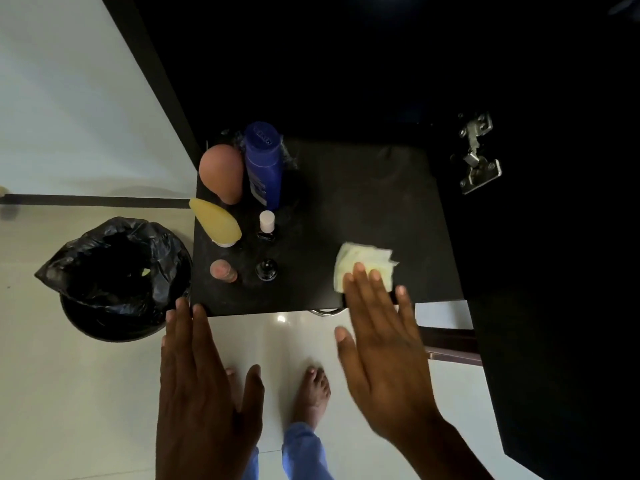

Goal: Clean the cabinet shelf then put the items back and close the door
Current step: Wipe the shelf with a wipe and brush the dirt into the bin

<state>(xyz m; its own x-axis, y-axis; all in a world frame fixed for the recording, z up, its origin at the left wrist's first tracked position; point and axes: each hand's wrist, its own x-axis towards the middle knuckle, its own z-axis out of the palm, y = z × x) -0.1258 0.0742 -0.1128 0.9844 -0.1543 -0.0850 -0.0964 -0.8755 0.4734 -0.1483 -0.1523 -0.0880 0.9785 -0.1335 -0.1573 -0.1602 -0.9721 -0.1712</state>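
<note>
A glossy white tiled floor (104, 393) surrounds a black cabinet whose interior is dark; a metal hinge (478, 157) is fixed to the right inner wall, and the black door (554, 375) stands open at the right. The black cabinet shelf (363, 202) projects toward the viewer, its surface matte and faintly dusty.

The items stand grouped on the left part of the shelf. A blue bottle (264, 164) stands at the rear, its long axis upright, cap upward. Just beside it on the left is a brown egg-shaped item (221, 173). In front, a yellow tube (216, 221) stands on its white cap. A small white-capped bottle (266, 225), a small pink item (222, 270) and a small dark bottle (266, 269) stand nearer the front edge.

A pale yellow folded cloth (363, 261) lies flat on the right front part of the shelf. The right hand (384, 344) has straight, slightly spread fingers (360, 275) pressing on the cloth. The left hand (204, 393) hovers at the shelf's front left corner, fingers straight and close together, holding nothing.

A black bin (114, 278) with a black liner stands on the floor, left of the shelf.
</note>
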